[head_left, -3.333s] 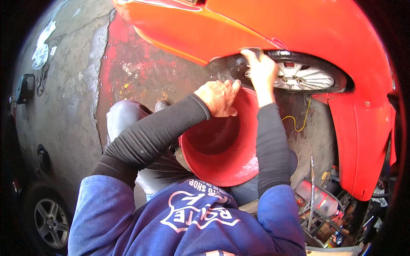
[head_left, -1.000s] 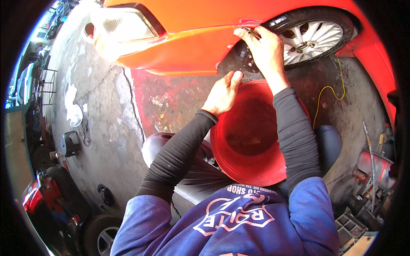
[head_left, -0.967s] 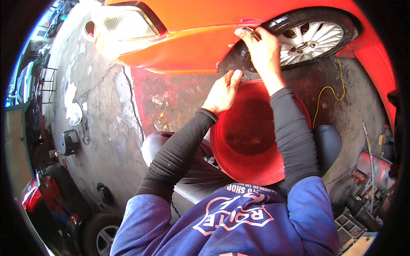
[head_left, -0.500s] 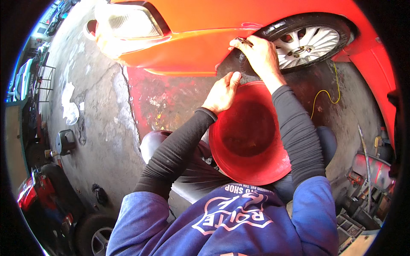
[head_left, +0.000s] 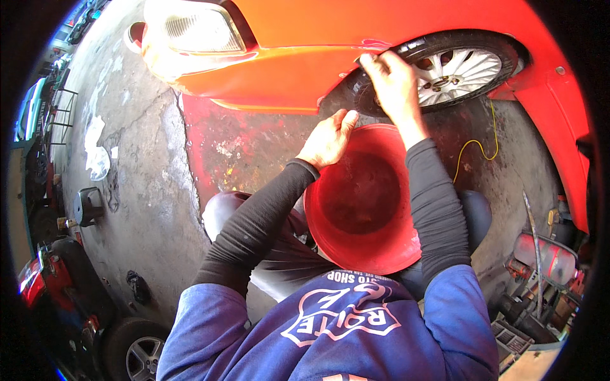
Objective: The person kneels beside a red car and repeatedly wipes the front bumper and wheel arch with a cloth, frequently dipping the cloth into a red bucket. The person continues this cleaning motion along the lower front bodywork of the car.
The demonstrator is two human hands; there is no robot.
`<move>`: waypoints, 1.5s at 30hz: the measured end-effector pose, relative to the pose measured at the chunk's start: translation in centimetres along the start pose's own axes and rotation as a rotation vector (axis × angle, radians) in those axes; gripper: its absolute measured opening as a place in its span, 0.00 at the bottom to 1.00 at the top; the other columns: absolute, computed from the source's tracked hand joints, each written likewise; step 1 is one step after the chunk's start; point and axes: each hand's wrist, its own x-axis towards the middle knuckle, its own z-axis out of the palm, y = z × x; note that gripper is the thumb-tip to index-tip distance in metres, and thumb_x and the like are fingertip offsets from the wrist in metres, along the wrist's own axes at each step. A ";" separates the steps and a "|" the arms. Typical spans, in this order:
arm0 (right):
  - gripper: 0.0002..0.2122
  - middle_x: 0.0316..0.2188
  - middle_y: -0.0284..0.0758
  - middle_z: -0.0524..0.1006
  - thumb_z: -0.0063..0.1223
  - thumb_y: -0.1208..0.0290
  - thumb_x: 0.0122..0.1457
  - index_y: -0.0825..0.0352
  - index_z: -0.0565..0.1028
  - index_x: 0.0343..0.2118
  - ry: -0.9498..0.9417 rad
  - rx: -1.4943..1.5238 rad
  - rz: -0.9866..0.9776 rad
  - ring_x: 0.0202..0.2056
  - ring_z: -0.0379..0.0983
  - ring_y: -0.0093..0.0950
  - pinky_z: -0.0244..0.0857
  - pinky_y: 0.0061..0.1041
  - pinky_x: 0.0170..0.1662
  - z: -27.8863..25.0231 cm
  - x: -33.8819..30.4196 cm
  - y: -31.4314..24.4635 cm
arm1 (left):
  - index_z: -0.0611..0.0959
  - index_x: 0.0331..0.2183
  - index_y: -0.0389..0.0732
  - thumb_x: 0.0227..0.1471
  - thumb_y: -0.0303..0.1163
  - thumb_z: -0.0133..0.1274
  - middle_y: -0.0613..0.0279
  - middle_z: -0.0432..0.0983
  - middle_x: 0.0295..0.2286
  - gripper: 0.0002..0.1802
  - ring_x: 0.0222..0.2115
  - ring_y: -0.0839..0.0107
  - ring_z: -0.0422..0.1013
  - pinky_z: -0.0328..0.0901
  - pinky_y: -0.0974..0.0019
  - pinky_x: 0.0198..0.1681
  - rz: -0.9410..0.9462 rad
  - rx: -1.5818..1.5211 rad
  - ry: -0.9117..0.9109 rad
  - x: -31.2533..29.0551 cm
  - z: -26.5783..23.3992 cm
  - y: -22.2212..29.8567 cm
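Observation:
A red car's bumper corner point(head_left: 286, 79) and front wheel point(head_left: 454, 73) stand in front of me. My right hand point(head_left: 395, 86) is at the edge of the wheel arch, beside the tyre, its fingers bent together. Whatever those fingers pinch is hidden and slightly blurred now. Lower and to the left, my left hand point(head_left: 327, 138) is closed, with thumb and fingers pressed together, just below the bumper's lower edge. If it holds anything, I cannot make it out. Between my forearms sits a round red tub point(head_left: 324, 238), its inside dark at the bottom.
A yellow cord point(head_left: 469, 145) curls on the floor under the wheel. A dark stool-like object point(head_left: 88, 206) and a white plastic sheet point(head_left: 96, 152) lie to the left. At lower left is a red vehicle with a spare-looking wheel point(head_left: 141, 357). Tools and parts point(head_left: 540, 279) crowd the right.
My right hand has turned and shifted slightly along the arch edge; the small dark thing seen in its fingers earlier is now hidden. My left hand stays nearly still. The view has shifted slightly.

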 end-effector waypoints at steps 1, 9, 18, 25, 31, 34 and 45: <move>0.14 0.22 0.38 0.78 0.59 0.60 0.60 0.70 0.78 0.32 -0.023 0.023 -0.007 0.23 0.71 0.22 0.66 0.27 0.30 0.1 0.1 -0.5 | 0.73 0.36 0.32 0.65 0.51 0.36 0.33 0.73 0.32 0.28 0.40 0.35 0.69 0.64 0.49 0.43 -0.022 0.008 -0.016 0.0 0.0 0.0; 0.21 0.24 0.46 0.78 0.60 0.51 0.56 0.70 0.79 0.32 -0.105 -0.166 0.036 0.28 0.77 0.42 0.68 0.37 0.35 1.3 0.3 0.5 | 0.75 0.40 0.30 0.65 0.53 0.36 0.34 0.75 0.34 0.31 0.43 0.41 0.72 0.65 0.52 0.45 0.005 0.009 0.016 0.0 0.2 -0.4; 0.23 0.27 0.46 0.79 0.56 0.46 0.56 0.67 0.81 0.34 -0.171 -0.448 0.078 0.32 0.77 0.44 0.68 0.38 0.37 0.1 0.8 -1.1 | 0.75 0.40 0.30 0.66 0.51 0.35 0.38 0.76 0.33 0.30 0.40 0.43 0.73 0.65 0.55 0.45 -0.007 -0.037 -0.004 0.1 0.1 -0.5; 0.23 0.26 0.48 0.78 0.56 0.46 0.56 0.66 0.80 0.32 -0.259 -0.274 -0.007 0.32 0.76 0.46 0.67 0.43 0.37 2.2 0.0 2.1 | 0.75 0.39 0.31 0.66 0.51 0.36 0.41 0.77 0.32 0.29 0.38 0.49 0.74 0.66 0.57 0.44 -0.001 -0.080 0.015 0.0 0.1 -0.6; 0.23 0.24 0.46 0.78 0.55 0.45 0.56 0.66 0.81 0.30 -0.168 -0.168 0.038 0.29 0.76 0.45 0.67 0.42 0.36 2.4 -0.5 2.4 | 0.75 0.37 0.31 0.66 0.52 0.36 0.42 0.76 0.30 0.29 0.36 0.48 0.73 0.66 0.56 0.43 -0.048 -0.059 0.017 0.0 0.3 -0.7; 0.23 0.25 0.47 0.79 0.56 0.45 0.56 0.66 0.81 0.30 -0.233 -0.256 0.048 0.29 0.77 0.45 0.67 0.42 0.37 2.6 -0.7 2.1 | 0.74 0.35 0.32 0.66 0.52 0.36 0.42 0.75 0.29 0.29 0.34 0.49 0.72 0.65 0.56 0.42 0.013 -0.083 0.041 0.3 0.3 -0.5; 0.23 0.24 0.47 0.78 0.58 0.47 0.54 0.68 0.80 0.27 -0.037 -0.058 0.035 0.29 0.77 0.45 0.68 0.42 0.37 3.3 -1.1 2.0 | 0.74 0.38 0.31 0.65 0.52 0.36 0.38 0.75 0.31 0.29 0.38 0.44 0.73 0.65 0.54 0.43 -0.036 -0.072 0.019 -0.3 0.2 -0.3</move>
